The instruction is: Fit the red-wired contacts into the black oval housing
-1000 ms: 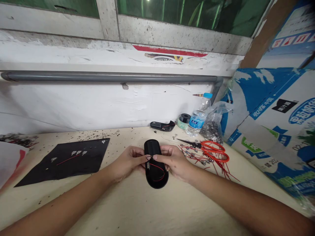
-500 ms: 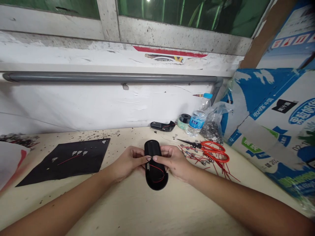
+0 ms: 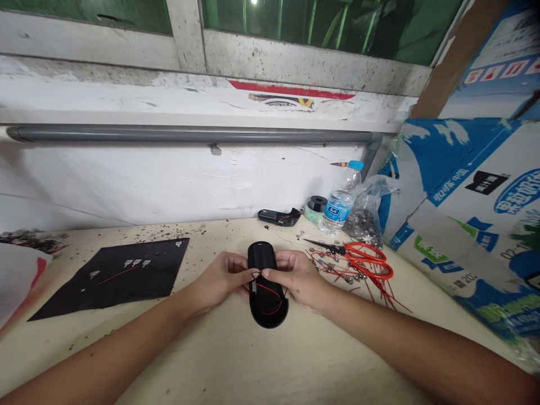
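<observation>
Little has shifted: my left fingers (image 3: pixel 248 276) and right fingers (image 3: pixel 274 275) stay closed on the black casing (image 3: pixel 262 255) over the counter (image 3: pixel 236 360), thumbs nearly meeting, so the handwork stays there. Whether they pinch the red wire (image 3: pixel 270 289), I can't tell.

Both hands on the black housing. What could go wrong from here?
Left hand and right hand work close to the thin red wire looped in the black housing; it might get snagged or pinched. The scissors overlap loose red wires, so lifting them could drag some along.
</observation>
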{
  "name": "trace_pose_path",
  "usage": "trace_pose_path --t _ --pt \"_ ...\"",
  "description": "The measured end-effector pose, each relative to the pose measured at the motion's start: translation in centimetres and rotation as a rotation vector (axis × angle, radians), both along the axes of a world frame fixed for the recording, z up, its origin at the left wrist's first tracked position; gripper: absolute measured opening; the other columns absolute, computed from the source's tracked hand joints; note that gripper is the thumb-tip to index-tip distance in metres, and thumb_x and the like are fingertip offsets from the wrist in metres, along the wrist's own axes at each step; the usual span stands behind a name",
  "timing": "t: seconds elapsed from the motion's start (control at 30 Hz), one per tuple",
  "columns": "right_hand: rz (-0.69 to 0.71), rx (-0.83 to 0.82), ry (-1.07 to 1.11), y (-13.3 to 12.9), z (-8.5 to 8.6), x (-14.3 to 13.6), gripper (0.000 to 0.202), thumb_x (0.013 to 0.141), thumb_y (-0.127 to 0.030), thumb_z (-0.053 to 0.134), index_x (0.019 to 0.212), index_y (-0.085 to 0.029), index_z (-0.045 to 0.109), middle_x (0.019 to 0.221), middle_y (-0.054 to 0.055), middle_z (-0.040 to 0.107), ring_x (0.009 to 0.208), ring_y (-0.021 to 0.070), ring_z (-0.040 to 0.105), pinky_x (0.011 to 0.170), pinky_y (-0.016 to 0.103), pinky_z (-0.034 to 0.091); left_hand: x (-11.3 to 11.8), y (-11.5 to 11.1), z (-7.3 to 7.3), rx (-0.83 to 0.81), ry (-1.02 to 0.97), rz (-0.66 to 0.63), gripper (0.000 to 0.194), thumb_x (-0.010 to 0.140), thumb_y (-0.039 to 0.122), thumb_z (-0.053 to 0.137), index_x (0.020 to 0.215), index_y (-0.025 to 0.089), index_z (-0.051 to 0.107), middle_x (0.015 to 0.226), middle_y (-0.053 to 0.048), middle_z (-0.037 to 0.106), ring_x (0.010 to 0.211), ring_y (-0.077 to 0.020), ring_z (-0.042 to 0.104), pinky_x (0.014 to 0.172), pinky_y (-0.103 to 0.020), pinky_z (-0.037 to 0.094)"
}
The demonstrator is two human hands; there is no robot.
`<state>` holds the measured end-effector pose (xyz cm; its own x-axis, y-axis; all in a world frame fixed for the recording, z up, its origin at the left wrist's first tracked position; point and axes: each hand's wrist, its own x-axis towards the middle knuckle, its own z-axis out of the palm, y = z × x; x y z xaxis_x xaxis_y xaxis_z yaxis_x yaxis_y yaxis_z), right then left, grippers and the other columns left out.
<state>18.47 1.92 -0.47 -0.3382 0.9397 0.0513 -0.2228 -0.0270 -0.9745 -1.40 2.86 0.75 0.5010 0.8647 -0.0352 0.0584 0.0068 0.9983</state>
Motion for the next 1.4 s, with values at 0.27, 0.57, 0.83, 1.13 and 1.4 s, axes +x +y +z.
trace_pose_path --t 0.27,0.57,0.83,1.13,1.4 --pt "-0.027 -0.021 0.006 0.1 0.0 -0.2 0.036 0.063 -0.032 0.088 0.092 -0.014 0.075 0.091 0.008 0.076 0.077 0.0174 0.069 0.075 0.031 0.053 0.2 -0.2 0.3 -0.019 -0.021 0.016 0.031 0.077 0.039 0.08 0.071 0.01 0.07 0.064 -0.003 0.066 0.056 -0.0116 0.061 0.054 -0.021 0.048" --pt "-0.029 -0.174 0.1 -0.1 0.7 -0.2 0.032 0.061 -0.026 0.086 0.089 -0.015 0.075 0.082 0.004 0.074 0.067 0.014 0.066 0.064 0.026 0.05 0.0 0.4 0.0 -0.242 -0.227 -0.034 0.023 0.081 0.031 0.078 0.077 0.009 0.075 0.072 -0.009 0.073 0.065 -0.0156 0.067 0.061 -0.024 0.054" --pt "-0.002 -0.202 0.111 -0.1 0.7 -0.1 0.038 0.058 -0.026 0.089 0.091 -0.016 0.074 0.085 0.005 0.075 0.069 0.0151 0.068 0.06 0.025 0.052 0.1 0.2 0.2 -0.211 -0.185 -0.051 0.026 0.08 0.034 0.079 0.078 0.008 0.075 0.07 -0.01 0.072 0.063 -0.0163 0.067 0.062 -0.026 0.054" --pt "-0.024 -0.161 0.06 0.2 0.0 0.0 0.039 0.057 -0.027 0.09 0.091 -0.015 0.075 0.088 0.006 0.075 0.072 0.0168 0.069 0.067 0.029 0.054 0.1 0.3 0.1 -0.17 -0.154 -0.057 0.026 0.075 0.034 0.083 0.075 0.008 0.076 0.068 -0.008 0.071 0.059 -0.0135 0.065 0.057 -0.022 0.052" --pt "0.007 -0.111 0.077 0.3 -0.3 0.0 0.039 0.058 -0.03 0.09 0.092 -0.016 0.075 0.089 0.006 0.076 0.075 0.0176 0.07 0.071 0.03 0.055 0.1 0.1 0.4 -0.159 -0.133 -0.071 0.026 0.075 0.034 0.083 0.076 0.009 0.076 0.069 -0.008 0.072 0.06 -0.0142 0.066 0.056 -0.021 0.052"
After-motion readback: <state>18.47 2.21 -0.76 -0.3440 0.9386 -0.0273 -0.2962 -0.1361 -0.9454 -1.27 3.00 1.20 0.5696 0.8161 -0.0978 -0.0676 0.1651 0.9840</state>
